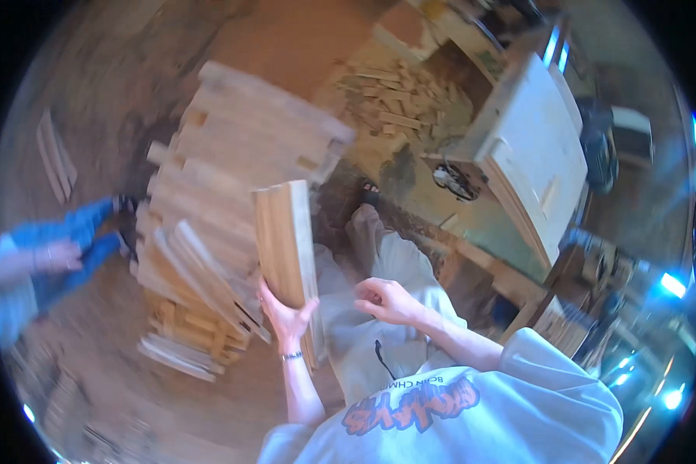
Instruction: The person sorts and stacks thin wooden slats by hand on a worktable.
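Observation:
My left hand (288, 315) is wrapped around a bundle of wooden strips (282, 240), thumb on one side and fingers on the other. The bundle stands up at a slight tilt, its pale edge facing right. My right hand (387, 300) hovers over my lap, apart from the bundle, with its fingers curled in and nothing visible in them. Left of the bundle, a large stack of wooden boards (240, 139) has uneven ends. Loose strips (201, 271) lie slanted across its near end.
Another person (46, 263) in blue trousers is at the left. To the right stands a machine with a pale tabletop (537, 155). Behind it, wood offcuts (394, 100) are heaped on the floor. More pale strips (182, 357) lie by the lower stack, and others (56, 158) at far left.

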{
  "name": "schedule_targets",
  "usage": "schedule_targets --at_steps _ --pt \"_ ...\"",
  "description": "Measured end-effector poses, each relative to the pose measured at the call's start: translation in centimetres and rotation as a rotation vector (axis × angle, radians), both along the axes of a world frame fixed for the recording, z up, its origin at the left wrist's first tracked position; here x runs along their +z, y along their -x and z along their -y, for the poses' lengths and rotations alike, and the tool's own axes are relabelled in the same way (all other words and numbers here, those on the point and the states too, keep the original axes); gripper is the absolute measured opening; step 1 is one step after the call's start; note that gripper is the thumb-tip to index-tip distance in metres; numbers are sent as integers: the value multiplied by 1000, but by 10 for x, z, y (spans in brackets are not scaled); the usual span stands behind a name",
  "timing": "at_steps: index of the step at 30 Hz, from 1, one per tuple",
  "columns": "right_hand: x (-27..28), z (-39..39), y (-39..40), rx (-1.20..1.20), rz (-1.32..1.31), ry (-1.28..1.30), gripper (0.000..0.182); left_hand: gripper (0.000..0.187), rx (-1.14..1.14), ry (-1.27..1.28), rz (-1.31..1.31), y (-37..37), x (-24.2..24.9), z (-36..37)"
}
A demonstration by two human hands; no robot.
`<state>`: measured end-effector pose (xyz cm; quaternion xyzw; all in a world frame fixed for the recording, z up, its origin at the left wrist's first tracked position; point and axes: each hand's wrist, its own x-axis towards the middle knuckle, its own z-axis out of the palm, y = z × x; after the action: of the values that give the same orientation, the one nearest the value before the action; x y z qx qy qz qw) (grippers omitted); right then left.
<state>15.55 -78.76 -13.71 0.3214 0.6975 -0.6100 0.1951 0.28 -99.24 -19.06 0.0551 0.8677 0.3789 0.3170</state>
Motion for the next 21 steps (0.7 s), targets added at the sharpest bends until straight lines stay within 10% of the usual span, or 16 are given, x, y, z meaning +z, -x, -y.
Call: schedule_targets --at_steps 11,17,21 --pt "123 -205 -32 -243 -753 -18 19 124 -1069 -133 -598 59 212 -344" --pt "128 -320 -23 -474 -969 -751 30 108 -1561 -279 -899 46 199 -547" --pt "109 -386 -14 -643 -498 -1026 69 105 -1808 -326 -900 28 167 -596"
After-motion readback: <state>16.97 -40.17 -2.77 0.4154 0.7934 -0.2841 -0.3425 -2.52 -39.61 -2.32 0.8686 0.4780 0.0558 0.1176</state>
